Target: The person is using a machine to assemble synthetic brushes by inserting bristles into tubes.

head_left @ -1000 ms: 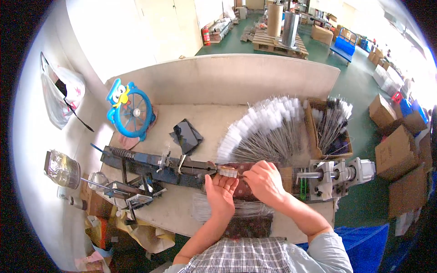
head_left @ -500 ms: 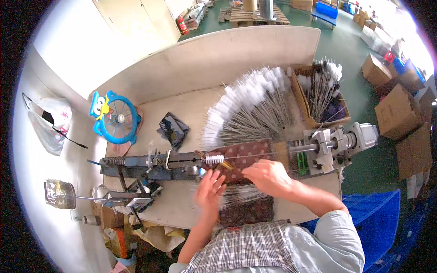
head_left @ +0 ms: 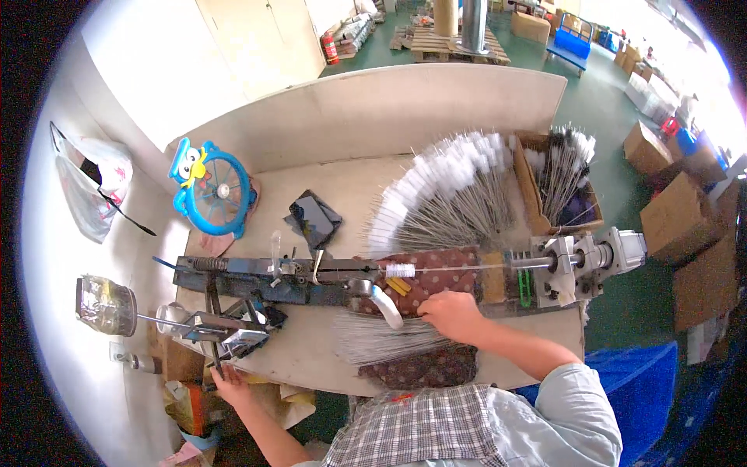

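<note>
A bench machine runs across the table. In its middle, a small white-bristled brush sits on a thin wire that runs right to the metal shaft and clamps. Below it is a brown dotted cloth with yellow pieces on it. My right hand rests over the cloth's front edge, fingers curled; whatever they pinch is hidden. At the lower left my left hand is closed on the end of a dark metal lever. Loose straight wires lie in front of the machine.
A fan of white brushes lies behind the machine, beside a cardboard box of more brushes. A blue toy-shaped fan and a dark pouch are at the left. Blue bins stand right of the table.
My left hand has left the brush area and moved down left to the lever. A white-handled part now lies over the cloth. My right hand stays near the cloth; the whole view has shifted slightly.
</note>
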Demonstrator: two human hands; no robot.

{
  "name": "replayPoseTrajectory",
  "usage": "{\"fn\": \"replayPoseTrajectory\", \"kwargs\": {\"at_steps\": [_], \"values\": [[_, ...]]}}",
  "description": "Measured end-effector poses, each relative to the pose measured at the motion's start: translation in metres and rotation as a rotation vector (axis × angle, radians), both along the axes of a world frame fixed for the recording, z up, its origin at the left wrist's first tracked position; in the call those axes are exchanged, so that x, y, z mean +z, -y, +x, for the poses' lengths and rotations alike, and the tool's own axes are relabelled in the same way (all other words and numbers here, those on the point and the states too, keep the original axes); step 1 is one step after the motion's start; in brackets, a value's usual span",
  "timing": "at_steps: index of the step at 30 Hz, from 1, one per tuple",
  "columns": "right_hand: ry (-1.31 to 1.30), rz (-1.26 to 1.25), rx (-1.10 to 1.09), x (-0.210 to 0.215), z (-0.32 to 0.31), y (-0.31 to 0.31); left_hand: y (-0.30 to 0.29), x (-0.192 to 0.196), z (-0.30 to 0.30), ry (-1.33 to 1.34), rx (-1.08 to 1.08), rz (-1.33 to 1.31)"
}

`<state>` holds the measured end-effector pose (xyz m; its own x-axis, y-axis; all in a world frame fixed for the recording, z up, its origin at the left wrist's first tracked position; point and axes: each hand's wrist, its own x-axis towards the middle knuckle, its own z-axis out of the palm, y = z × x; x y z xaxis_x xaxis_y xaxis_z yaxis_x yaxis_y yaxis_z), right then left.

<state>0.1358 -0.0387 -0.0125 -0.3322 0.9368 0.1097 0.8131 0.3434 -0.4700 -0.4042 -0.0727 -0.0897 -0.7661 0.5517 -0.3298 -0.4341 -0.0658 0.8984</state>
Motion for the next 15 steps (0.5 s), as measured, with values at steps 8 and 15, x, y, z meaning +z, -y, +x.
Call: {"fn": "replayPoseTrajectory", "kwargs": {"at_steps": [8, 15], "values": [[0.073, 0.032, -0.027, 0.02, 0.032, 0.013, -0.014, -0.005, 0.158, 0.243, -0.223, 0.108], [0.036, 0.081, 0.019, 0.03, 0.054, 0.015, -0.04, 0.077, 0.353, 0.102, -0.886, 0.056]]}}
